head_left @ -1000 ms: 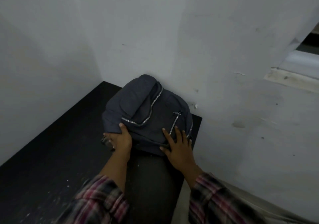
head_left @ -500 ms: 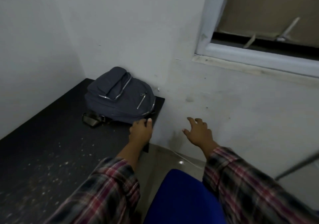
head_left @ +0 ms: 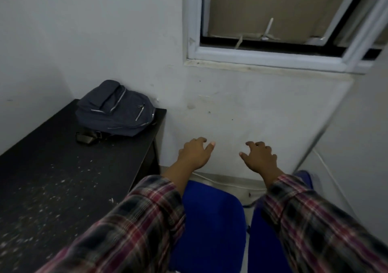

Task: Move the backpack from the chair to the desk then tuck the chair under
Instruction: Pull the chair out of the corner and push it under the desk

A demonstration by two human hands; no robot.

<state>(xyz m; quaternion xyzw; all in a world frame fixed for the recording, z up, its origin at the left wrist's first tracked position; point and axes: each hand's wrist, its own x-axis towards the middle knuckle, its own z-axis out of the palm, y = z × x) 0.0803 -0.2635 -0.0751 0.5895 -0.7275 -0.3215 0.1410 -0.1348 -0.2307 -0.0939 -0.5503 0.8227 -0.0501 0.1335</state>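
Note:
A dark grey backpack [head_left: 117,111] with silver zips lies on the far right corner of the black desk [head_left: 52,178], against the wall, its strap buckle trailing in front. A blue chair [head_left: 210,226] stands below me, to the right of the desk. My left hand [head_left: 194,153] hovers open in the air just past the desk's right edge, holding nothing. My right hand [head_left: 259,157] hovers open beside it, fingers curled down, above the chair. Both forearms wear plaid sleeves.
White walls close the corner behind the desk. A window [head_left: 283,20] with a white frame sits above right. A white cable [head_left: 220,181] runs along the floor by the wall. The desk top is speckled with pale dust.
Both hands have left the backpack and drawn back to the right, off the desk. My view has swung right and down, bringing the blue chair and the window into sight.

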